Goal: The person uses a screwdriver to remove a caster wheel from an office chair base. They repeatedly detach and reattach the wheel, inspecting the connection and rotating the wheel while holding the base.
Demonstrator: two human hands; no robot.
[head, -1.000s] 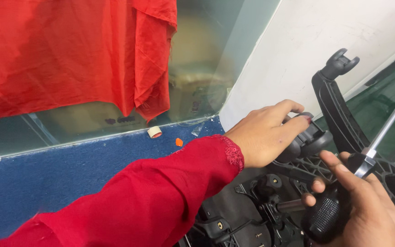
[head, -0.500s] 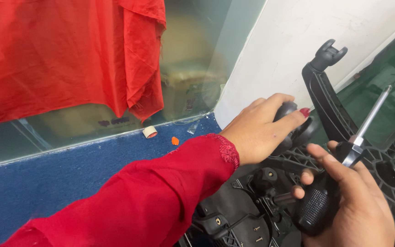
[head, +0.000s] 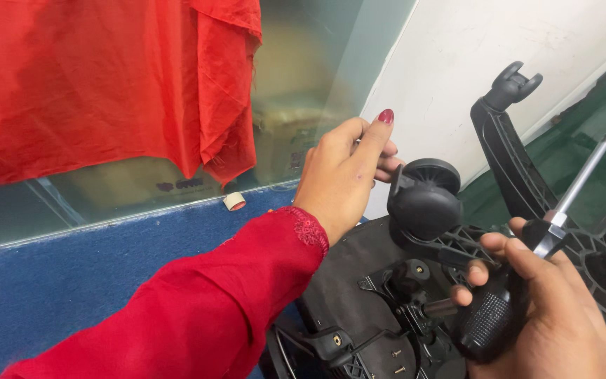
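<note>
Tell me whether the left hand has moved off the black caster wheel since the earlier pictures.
Yes. The left hand has lifted up and leftward off the caster wheel, which it covered before; judged against the chair base, the wheel now shows uncovered.

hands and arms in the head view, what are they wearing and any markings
The left hand is bare, with dark red polish on the nails. Its arm wears a long red sleeve of soft fabric, with a band of red embroidery at the cuff. The right hand is bare too, with no sleeve in view.
</note>
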